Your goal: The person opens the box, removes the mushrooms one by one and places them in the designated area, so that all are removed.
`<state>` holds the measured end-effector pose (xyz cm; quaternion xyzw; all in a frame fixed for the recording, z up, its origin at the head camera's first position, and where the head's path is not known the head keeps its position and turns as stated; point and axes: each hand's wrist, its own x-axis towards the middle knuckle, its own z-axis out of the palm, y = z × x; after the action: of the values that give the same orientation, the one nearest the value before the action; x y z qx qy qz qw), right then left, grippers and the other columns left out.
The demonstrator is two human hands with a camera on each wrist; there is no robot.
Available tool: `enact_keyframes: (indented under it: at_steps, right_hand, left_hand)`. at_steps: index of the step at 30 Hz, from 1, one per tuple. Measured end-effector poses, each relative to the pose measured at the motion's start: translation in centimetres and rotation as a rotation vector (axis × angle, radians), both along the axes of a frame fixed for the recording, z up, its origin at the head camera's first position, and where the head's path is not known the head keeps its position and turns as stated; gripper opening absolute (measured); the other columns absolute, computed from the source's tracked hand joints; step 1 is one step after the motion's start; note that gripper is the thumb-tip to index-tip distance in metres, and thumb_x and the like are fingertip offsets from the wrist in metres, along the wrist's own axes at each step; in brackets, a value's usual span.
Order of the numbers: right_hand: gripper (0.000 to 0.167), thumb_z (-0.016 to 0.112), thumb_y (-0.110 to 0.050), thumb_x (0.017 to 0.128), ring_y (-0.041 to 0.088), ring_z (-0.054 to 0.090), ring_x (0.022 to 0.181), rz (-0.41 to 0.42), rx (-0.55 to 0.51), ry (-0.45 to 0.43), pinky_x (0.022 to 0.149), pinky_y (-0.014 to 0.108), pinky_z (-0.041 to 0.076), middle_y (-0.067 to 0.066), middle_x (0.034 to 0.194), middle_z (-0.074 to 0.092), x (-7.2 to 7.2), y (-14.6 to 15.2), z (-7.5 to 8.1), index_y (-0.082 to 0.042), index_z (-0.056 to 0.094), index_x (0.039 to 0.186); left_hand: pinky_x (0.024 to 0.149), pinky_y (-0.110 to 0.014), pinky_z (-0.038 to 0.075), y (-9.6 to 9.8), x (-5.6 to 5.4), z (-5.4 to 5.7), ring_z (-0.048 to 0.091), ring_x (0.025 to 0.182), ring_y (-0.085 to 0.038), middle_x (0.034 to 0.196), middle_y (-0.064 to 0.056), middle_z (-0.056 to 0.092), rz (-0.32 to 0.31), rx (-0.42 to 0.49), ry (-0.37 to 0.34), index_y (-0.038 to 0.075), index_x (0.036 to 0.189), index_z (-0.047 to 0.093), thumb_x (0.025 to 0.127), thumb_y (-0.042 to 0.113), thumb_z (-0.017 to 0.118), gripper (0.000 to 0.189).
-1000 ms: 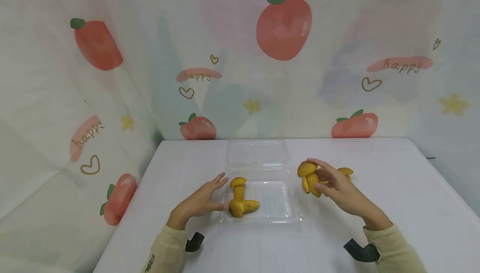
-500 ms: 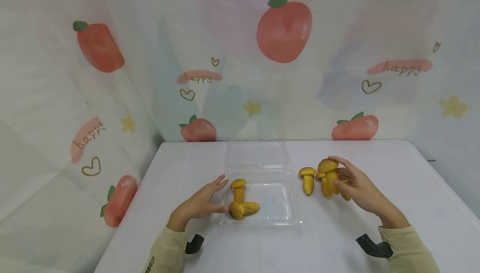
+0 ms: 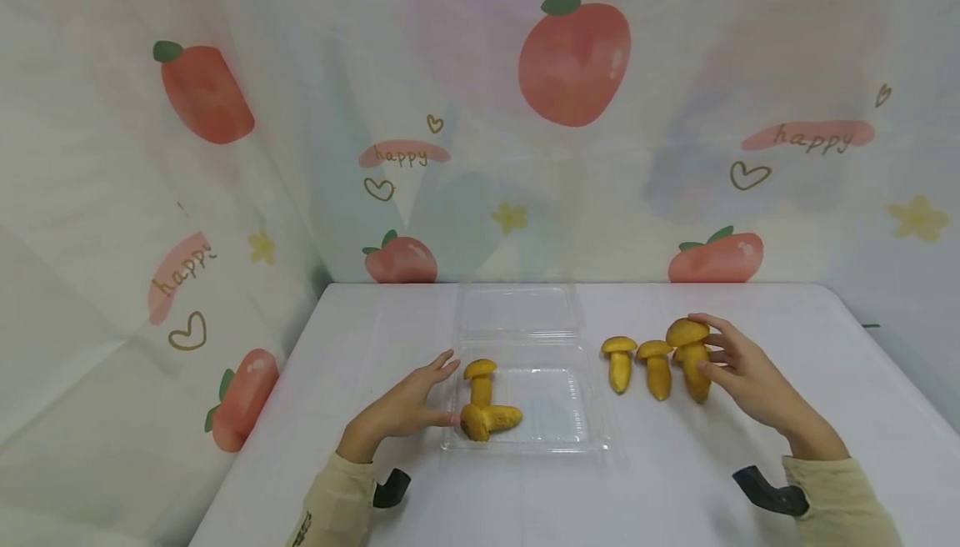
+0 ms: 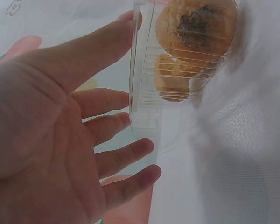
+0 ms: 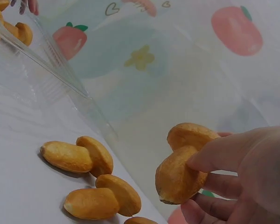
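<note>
Your right hand [image 3: 757, 380] pinched a yellow mushroom [image 5: 177, 163] at three o'clock of the clear clamshell box [image 3: 543, 397]; your left hand [image 3: 405, 401] touched its nine-o'clock edge (fingers spread, gripping nothing).

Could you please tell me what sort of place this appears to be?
Probably a makeshift indoor recording booth: a white table stands before a fruit-printed backdrop, with an open clear plastic box on it.
</note>
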<state>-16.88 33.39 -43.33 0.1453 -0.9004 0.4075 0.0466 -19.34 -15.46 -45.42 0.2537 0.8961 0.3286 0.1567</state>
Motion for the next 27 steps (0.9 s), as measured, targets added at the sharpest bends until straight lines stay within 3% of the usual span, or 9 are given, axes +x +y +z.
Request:
enact_keyframes:
  at_steps: [8,11,15,18,23,27]
  right_hand:
    - [0.063,0.060,0.005,0.096,-0.020,0.046,0.099,-0.039,0.013,0.001,0.074,0.011,0.053,0.031,0.142,0.044,-0.3,1.0,-0.3,0.002,0.031,0.152]
    - [0.063,0.060,0.004,0.096,0.005,0.061,0.105,-0.078,0.027,-0.025,0.073,0.010,0.052,0.033,0.142,0.044,-0.3,1.2,-0.4,0.002,0.030,0.152]
    - [0.064,0.060,0.003,0.096,0.028,0.064,0.103,-0.124,0.041,-0.045,0.072,0.009,0.051,0.035,0.140,0.046,-0.6,1.6,-0.7,0.002,0.029,0.152]
    - [0.064,0.060,0.002,0.096,0.028,0.064,0.102,-0.143,0.042,-0.055,0.072,0.008,0.051,0.036,0.138,0.046,-0.7,2.0,-1.0,0.003,0.029,0.152]
    - [0.063,0.057,0.003,0.096,0.054,0.056,0.110,-0.179,0.035,-0.088,0.070,0.007,0.048,0.040,0.137,0.045,-0.7,2.7,-1.5,0.005,0.028,0.151]
    - [0.063,0.056,0.003,0.096,0.059,0.052,0.114,-0.204,0.037,-0.106,0.069,0.006,0.047,0.041,0.139,0.042,-0.8,3.3,-2.1,0.006,0.026,0.152]
  left_hand:
    - [0.121,-0.061,0.027,0.0,0.1,0.2,0.025,0.154,-0.043,0.169,-0.019,0.020,-0.002,-0.002,0.006,0.000,0.156,0.034,0.088,0.023,0.079,0.085]
    - [0.121,-0.062,0.027,0.0,0.1,0.2,0.025,0.153,-0.043,0.169,-0.019,0.021,0.003,-0.002,0.006,0.000,0.156,0.034,0.088,0.023,0.080,0.086]
    - [0.121,-0.062,0.027,-0.1,0.0,0.1,0.025,0.154,-0.043,0.169,-0.019,0.020,0.001,0.001,0.006,0.000,0.157,0.033,0.088,0.024,0.080,0.086]
    - [0.121,-0.061,0.027,-0.1,-0.2,0.0,0.024,0.154,-0.042,0.169,-0.018,0.020,-0.004,0.006,0.006,0.001,0.157,0.033,0.088,0.025,0.079,0.086]
    - [0.121,-0.062,0.027,-0.1,-0.2,-0.1,0.025,0.154,-0.043,0.169,-0.018,0.021,0.003,0.007,0.005,0.001,0.157,0.033,0.087,0.025,0.080,0.087]
    - [0.121,-0.063,0.027,-0.1,-0.2,-0.1,0.025,0.153,-0.043,0.169,-0.018,0.021,0.004,0.008,0.003,0.001,0.157,0.034,0.088,0.025,0.080,0.087]
